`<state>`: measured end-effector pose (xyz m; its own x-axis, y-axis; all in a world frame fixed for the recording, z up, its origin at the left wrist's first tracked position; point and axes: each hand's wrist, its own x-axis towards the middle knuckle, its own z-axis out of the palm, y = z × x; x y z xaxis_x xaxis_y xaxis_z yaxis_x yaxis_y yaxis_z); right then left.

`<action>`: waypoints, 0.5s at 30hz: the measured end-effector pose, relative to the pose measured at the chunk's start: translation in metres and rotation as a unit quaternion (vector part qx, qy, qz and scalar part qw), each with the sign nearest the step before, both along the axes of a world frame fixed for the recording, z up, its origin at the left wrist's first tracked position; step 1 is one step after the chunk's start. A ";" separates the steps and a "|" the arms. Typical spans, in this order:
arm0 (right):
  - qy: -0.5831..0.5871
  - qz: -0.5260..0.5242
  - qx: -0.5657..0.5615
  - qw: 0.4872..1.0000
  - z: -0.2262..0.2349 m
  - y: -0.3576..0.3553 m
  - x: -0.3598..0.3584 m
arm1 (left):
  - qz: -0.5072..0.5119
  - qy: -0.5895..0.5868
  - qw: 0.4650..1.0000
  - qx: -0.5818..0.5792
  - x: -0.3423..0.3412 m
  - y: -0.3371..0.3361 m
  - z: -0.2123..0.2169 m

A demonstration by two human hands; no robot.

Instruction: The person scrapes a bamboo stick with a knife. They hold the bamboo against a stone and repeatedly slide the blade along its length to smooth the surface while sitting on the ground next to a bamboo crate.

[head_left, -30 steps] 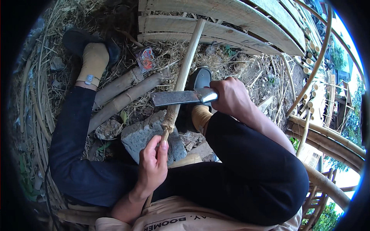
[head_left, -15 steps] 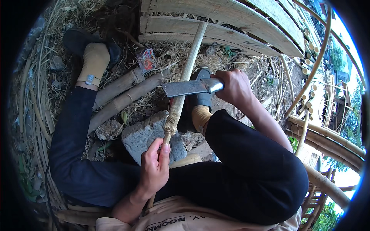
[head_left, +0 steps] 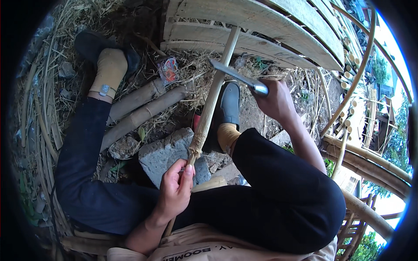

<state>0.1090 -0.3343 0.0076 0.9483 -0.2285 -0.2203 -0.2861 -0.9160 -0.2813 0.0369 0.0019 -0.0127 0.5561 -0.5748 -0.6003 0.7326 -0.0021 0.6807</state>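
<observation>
A long pale bamboo stick point(head_left: 212, 100) slants up from my lap, its far end against wooden slats. My left hand point(head_left: 176, 189) is closed around its thin near part, just below a ragged, knobbly joint. My right hand point(head_left: 275, 102) grips the handle of a machete point(head_left: 235, 75) with a metal collar. Its blade, seen nearly edge-on, crosses the upper part of the stick; whether it touches cannot be made out. The stick passes over the edge of a grey stone block point(head_left: 161, 154), between my feet.
A slatted wooden panel point(head_left: 257, 21) stands at the far side. Thick bamboo lengths point(head_left: 143, 113) lie left of the block, near a red wrapper point(head_left: 168, 69) and straw. My dark shoe point(head_left: 229, 102) is right beside the stick. Bamboo poles point(head_left: 348, 78) are stacked at right.
My right hand has moved slightly right and down, while the machete blade has turned edge-on and crosses the stick farther up. The stick's far end has shifted a little right. My left hand keeps its grip.
</observation>
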 end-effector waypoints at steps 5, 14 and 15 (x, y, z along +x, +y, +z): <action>0.055 0.105 0.042 0.992 0.003 0.032 -0.023 | 0.021 0.092 0.994 -0.054 0.012 -0.001 0.005; 0.072 0.061 -0.071 0.993 -0.018 0.011 -0.002 | -0.040 -0.147 0.980 0.128 -0.004 -0.006 -0.001; 0.058 0.036 -0.092 0.993 -0.017 -0.001 0.005 | -0.046 -0.146 0.979 0.132 -0.007 -0.004 0.000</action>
<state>0.1136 -0.3356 -0.0097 0.9347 -0.2064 -0.2893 -0.2376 -0.9683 -0.0767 0.0303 -0.0021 -0.0131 0.6793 -0.4770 -0.5576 0.4951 -0.2630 0.8281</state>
